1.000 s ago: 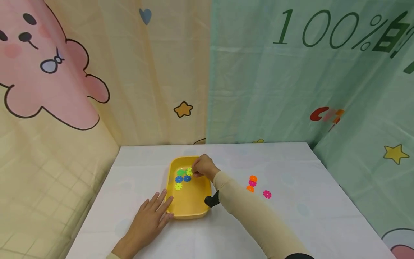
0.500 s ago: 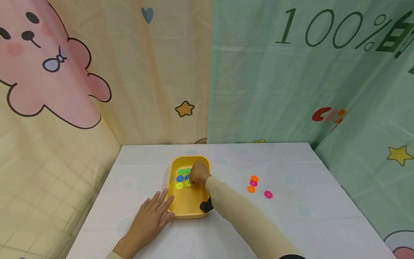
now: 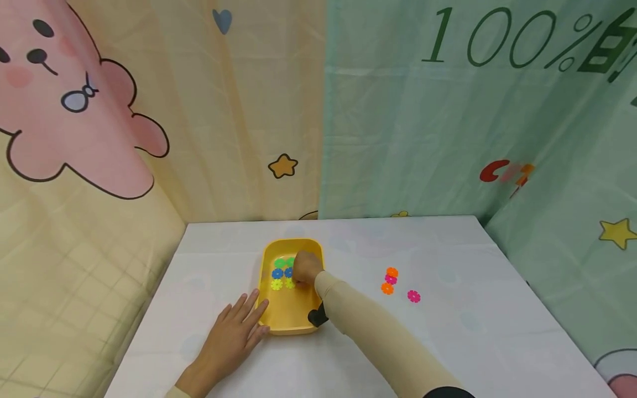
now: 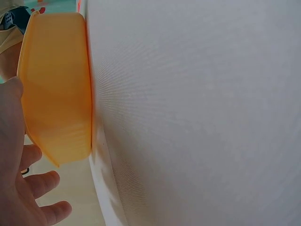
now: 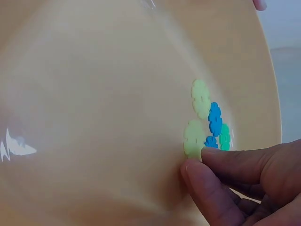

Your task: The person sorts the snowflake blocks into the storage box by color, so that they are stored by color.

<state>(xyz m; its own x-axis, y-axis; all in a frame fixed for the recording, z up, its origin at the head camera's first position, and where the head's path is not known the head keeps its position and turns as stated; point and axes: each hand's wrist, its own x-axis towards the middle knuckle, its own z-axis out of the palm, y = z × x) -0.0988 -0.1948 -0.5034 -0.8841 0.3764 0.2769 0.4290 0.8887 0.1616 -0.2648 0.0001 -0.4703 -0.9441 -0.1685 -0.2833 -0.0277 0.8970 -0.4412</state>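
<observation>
A yellow tray [image 3: 288,315] stands on the white table. Inside it lie flower-shaped plastic discs in pairs: green discs [image 3: 280,263] at the back, blue discs [image 3: 277,273] in the middle, and a yellow disc [image 3: 276,284] in front. My right hand [image 3: 307,267] reaches into the tray and, in the right wrist view, pinches the edge of the second yellow disc [image 5: 194,136] between thumb and finger, low over the tray floor. My left hand [image 3: 230,337] rests with straight, spread fingers against the tray's left rim, also seen from the side in the left wrist view.
To the right of the tray lie orange discs [image 3: 392,272] with a pink disc [image 3: 391,280] between them, and a separate pink disc [image 3: 413,297]. Printed curtains [image 3: 259,110] hang behind and beside the white table [image 3: 448,331].
My right hand has brought the yellow disc from beside the green ones toward the front, beside the other yellow disc, and stays there. My left hand has kept its place at the rim.
</observation>
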